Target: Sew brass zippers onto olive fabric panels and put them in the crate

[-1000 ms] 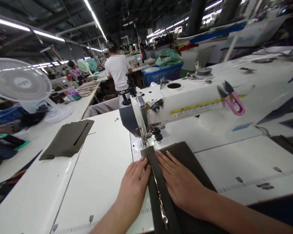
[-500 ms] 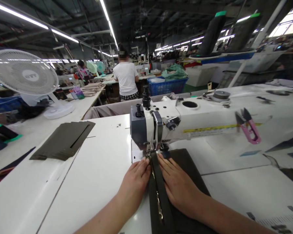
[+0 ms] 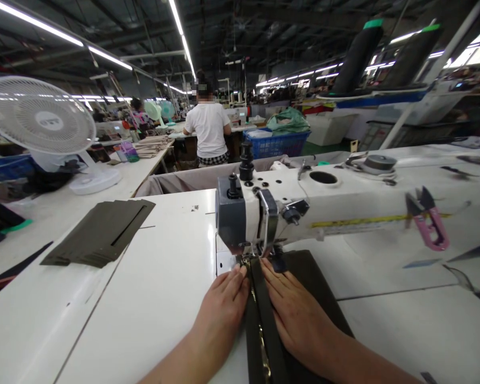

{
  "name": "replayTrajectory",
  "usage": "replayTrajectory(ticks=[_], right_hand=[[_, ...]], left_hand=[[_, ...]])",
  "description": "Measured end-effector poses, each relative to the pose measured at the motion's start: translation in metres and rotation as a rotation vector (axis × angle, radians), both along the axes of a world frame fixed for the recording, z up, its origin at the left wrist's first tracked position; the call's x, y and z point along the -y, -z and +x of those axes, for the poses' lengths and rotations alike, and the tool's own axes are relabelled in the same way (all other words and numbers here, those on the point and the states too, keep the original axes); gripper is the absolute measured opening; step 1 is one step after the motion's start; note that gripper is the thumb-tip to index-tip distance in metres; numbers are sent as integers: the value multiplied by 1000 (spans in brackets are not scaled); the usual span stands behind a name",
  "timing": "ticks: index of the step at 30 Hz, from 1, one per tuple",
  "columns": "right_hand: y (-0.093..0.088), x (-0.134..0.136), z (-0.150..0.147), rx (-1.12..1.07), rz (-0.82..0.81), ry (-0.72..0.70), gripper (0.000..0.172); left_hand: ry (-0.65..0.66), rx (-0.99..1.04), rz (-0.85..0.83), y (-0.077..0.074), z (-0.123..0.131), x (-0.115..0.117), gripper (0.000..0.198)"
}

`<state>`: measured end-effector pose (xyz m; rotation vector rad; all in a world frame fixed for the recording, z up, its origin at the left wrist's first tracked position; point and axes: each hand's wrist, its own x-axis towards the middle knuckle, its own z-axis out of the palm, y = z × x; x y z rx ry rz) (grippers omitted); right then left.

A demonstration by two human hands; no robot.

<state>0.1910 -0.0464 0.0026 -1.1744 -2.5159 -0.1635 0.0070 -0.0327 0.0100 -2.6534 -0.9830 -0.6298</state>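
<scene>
A dark olive fabric piece [image 3: 310, 277] with a gold-toothed zipper [image 3: 261, 336] lies under the head of a white sewing machine [image 3: 231, 213]. My left hand [image 3: 226, 306] is at the zipper's left edge, its fingers bunched together on the strip close to the presser foot [image 3: 256, 250]. On the other side, my right hand [image 3: 296, 304] rests flat with fingers stretched forward over the fabric, beside the zipper. The fingertips of both hands are just in front of the foot. The needle itself cannot be made out.
A stack of olive fabric panels [image 3: 98, 232] lies on the table at left, near a white fan [image 3: 48, 120]. Pink-handled thread snips [image 3: 432, 226] sit against the machine arm. Black thread cones [image 3: 356, 58] stand upper right. A person [image 3: 208, 128] in white works ahead.
The view has shifted slightly, so the machine and the snips appear further right and lower. Both hands stay on the fabric close to the presser foot.
</scene>
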Motion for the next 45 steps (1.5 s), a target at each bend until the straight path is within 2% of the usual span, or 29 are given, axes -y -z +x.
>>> replayTrajectory(ticks=[14, 36, 41, 45], right_hand=[[-3, 0, 2, -115, -121, -3, 54], [3, -6, 1, -130, -121, -22, 51], [4, -15, 1, -163, -153, -42, 48], [-1, -25, 5, -195, -156, -86, 44]], left_hand=[[5, -3, -10, -2, 1, 0, 30], [45, 32, -106, -6, 1, -5, 28], [40, 46, -151, -6, 0, -11, 27], [12, 58, -218, -8, 1, -17, 23]])
